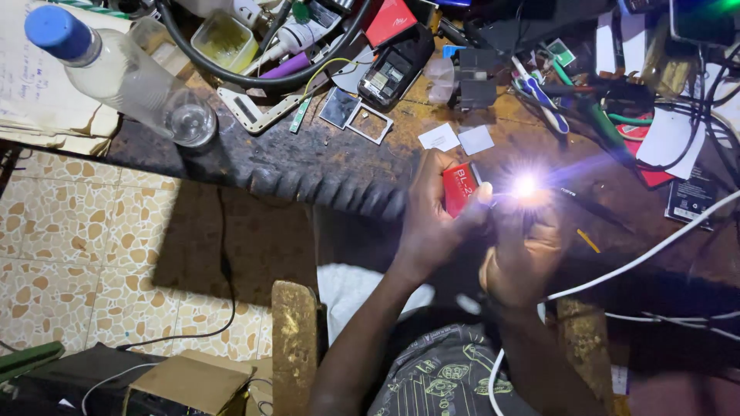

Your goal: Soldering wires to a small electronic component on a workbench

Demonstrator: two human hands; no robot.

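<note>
My left hand (432, 223) grips a small red rectangular battery (458, 187) over the edge of a dark, worn workbench (308, 166). Right beside it my right hand (524, 254) holds a small lit device whose bright white light (526, 185) glares and hides its shape. The two hands are close together, almost touching. A white cable (640, 258) runs from the right under my right hand.
A clear plastic bottle with a blue cap (116, 73) lies at the bench's left end. A black phone body (393, 65), small frames, white cards (439, 137), tools and cables crowd the back. Tiled floor (77, 246) and a cardboard box (193, 381) lie at the left.
</note>
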